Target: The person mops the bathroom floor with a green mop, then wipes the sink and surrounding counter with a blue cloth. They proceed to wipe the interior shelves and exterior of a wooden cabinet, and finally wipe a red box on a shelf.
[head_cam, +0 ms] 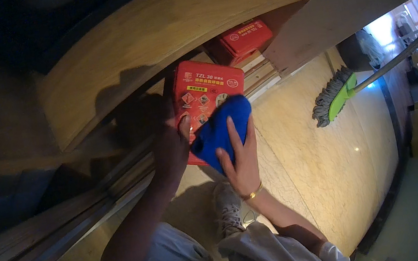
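In front of me is a red box [207, 84] with printed pictograms and writing, its printed face turned up towards me. My left hand [169, 145] grips the box along its left edge, the thumb lying on the printed face; the other fingers are in shadow. A blue cloth [217, 129] is bunched under my right hand [241, 158], which presses it against the lower right part of the box. The cloth hides that corner of the box.
A second red box [245, 40] lies in the low wooden cabinet, under a curved wooden panel [172, 19]. Metal-edged rails [94, 217] run along the cabinet's base. On the tiled floor [300, 148], to the right, rests a mop [335, 95] with grey strands and a green head.
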`<state>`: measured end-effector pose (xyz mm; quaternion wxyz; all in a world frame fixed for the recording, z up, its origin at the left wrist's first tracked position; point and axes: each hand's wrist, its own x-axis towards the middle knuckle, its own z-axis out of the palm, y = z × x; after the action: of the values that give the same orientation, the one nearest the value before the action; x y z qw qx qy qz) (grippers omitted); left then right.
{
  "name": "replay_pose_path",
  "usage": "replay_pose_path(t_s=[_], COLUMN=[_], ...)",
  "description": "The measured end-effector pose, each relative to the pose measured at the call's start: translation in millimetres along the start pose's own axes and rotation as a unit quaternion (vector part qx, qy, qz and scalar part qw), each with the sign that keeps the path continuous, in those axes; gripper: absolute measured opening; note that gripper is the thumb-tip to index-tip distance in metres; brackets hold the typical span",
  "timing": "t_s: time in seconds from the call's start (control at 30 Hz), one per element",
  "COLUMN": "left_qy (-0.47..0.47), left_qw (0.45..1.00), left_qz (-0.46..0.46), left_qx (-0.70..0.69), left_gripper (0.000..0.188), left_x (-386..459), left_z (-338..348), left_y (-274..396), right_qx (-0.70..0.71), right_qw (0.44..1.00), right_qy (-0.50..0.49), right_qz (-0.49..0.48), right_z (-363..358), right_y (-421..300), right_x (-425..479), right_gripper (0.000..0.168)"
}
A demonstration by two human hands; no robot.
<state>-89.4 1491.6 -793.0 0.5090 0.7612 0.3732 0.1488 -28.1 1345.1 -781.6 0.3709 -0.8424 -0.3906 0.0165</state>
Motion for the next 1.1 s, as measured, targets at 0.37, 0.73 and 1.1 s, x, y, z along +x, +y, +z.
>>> replay_pose_path(t_s=[0.37, 0.73, 1.1], left_qy=[0.081, 0.023, 0.055], left_qw=[0.995, 0.998, 0.996], left_qz=[0.024, -0.027, 0.023], left_qx=[0.061, 0.057, -0.062], left_gripper=[0.045, 0.044, 0.050], left_x=[0, -2, 7], left_z=[2, 0, 5], left_y=[0, -15, -6], right_qx=[-0.107, -0.142, 0.287], right_qw=[0.990, 0.940, 0.955], right_qy=[0.023, -0.125, 0.040], right_qz=[-0.091, -0.283, 0.058], right_z=[8, 11, 20], right_y=[8, -5, 42], right_x=[86, 109, 71], right_gripper=[0.043, 0.047, 0.057])
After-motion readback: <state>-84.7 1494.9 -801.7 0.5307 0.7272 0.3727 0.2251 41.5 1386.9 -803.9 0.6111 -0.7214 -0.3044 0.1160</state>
